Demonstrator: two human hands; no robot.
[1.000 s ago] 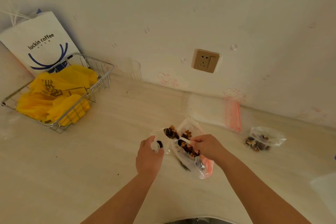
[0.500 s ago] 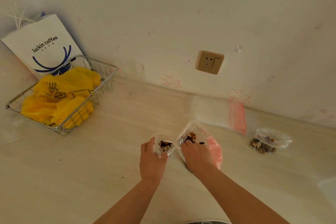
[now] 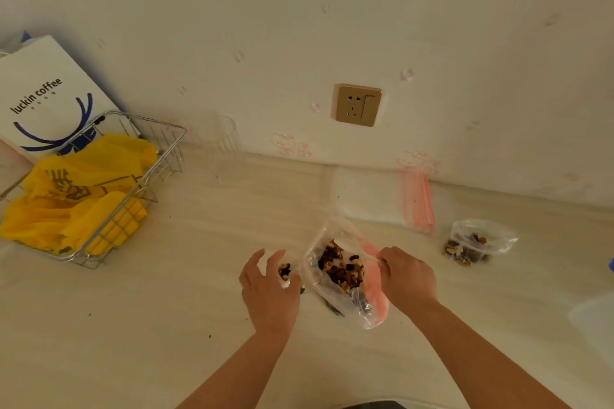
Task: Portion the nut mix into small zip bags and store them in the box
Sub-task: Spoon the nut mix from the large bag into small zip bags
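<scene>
Hands [image 3: 335,282] on nut bags [image 3: 342,271]

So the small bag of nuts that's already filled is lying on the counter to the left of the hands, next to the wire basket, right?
Not quite. The head view shows the filled small bag lying on the counter to the right of the hands, below the stack of empty zip bags. The wire basket sits far left, holding yellow bags.

Pale wall [image 3: 299,10] with faint pink cartoon prints; gold socket plate [image 3: 357,104] mounted above light wood-grain bench [image 3: 166,325]; warm, dim, even light
</scene>
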